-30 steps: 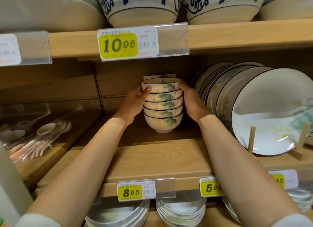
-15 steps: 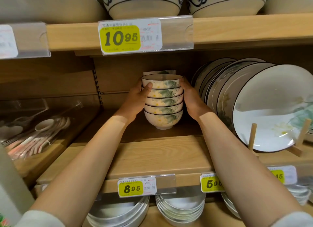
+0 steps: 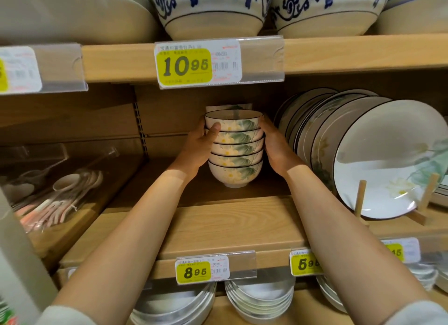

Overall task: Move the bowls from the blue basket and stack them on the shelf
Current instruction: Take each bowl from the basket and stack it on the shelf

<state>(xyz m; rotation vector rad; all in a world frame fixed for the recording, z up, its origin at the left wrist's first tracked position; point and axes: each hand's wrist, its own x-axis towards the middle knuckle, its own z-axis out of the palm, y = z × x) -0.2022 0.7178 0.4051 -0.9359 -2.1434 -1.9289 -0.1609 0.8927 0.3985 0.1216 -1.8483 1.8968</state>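
Bowls (image 3: 234,152) printed with flowers and green leaves sit nested five high at the frame's centre, deep on the wooden shelf (image 3: 230,227). Shadow hides whether the lowest foot touches the board. The left hand (image 3: 197,150) wraps their left side, thumb laid across the top bowl's wall. The right hand (image 3: 276,150) cups the right side, its fingers hidden behind. Upright plates (image 3: 378,160) stand just to the right, and spoons (image 3: 60,193) lie at lower left.

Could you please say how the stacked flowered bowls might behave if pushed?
The stack of five glazed, flower-painted ceramic bowls is tall over one narrow foot, so probably tips easily. Glossy glaze likely slips, and ceramic may chip.
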